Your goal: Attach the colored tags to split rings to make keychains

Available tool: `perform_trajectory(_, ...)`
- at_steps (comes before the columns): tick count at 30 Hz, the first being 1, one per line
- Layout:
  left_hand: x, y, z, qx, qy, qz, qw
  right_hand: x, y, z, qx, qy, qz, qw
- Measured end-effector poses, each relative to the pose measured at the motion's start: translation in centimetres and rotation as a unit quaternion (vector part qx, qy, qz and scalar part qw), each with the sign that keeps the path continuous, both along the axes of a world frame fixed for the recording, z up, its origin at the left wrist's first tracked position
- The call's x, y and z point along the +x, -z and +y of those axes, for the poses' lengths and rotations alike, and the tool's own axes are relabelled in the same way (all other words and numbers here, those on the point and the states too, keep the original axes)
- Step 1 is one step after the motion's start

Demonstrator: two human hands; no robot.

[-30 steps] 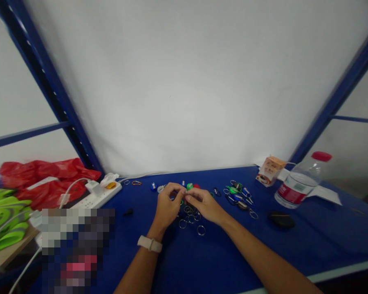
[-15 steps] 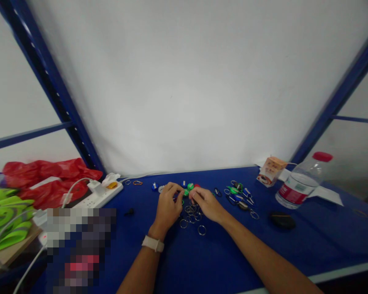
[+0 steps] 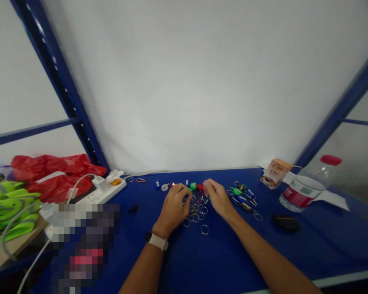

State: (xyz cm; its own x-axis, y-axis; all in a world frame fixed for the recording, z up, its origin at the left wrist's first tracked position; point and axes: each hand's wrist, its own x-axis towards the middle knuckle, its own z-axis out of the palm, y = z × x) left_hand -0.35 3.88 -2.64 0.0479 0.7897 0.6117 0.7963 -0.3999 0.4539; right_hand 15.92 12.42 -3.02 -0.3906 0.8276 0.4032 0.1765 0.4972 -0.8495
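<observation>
My left hand (image 3: 175, 206) is curled over the left edge of a pile of metal key rings (image 3: 197, 212), thumb and fingers closed. A round green piece (image 3: 193, 186) lies just beyond its fingertips; what the fingers hold, if anything, is hidden. My right hand (image 3: 217, 197) pinches at the pile's right side, next to a red piece (image 3: 200, 187). Whatever sits in that pinch is too small to make out. Behind my left hand are a white round piece (image 3: 164, 187) and a blue piece (image 3: 158, 185). One key ring (image 3: 205, 229) lies apart, nearer me.
Carabiners and key rings (image 3: 243, 199) form a cluster on the right. Farther right stand an orange box (image 3: 275, 173), a water bottle (image 3: 306, 188) and a black case (image 3: 286, 223). To the left are a power strip (image 3: 93, 197), an orange carabiner (image 3: 140, 180) and red plastic (image 3: 61, 173).
My hands, earlier close together at the green pieces, have parted. The right hand has moved to the right, uncovering more key rings and the red piece. The view has shifted slightly.
</observation>
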Motion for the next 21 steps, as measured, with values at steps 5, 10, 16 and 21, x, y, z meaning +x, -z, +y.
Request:
perform_trajectory(5, -0.1, 0.0, 0.0, -0.023, 0.007, -0.051, 0.998, 0.1, -0.3, -0.2, 0.017, 0.041, -0.034, 0.998)
perform_trajectory(10, 0.1, 0.4, 0.2, -0.051, 0.051, -0.08, 0.994, -0.1, -0.4, -0.5, 0.037, 0.035, -0.055, 0.997)
perform_trajectory(16, -1.1, 0.5, 0.8, -0.01, -0.079, -0.155, 0.985, 0.0, -0.3, -0.2, 0.036, 0.051, -0.062, 0.996)
perform_trajectory(21, -2.8, 1.1, 1.2, -0.017, -0.23, -0.311, 0.922, 0.2, -0.2, 0.1, 0.045, 0.06, -0.063, 0.995)
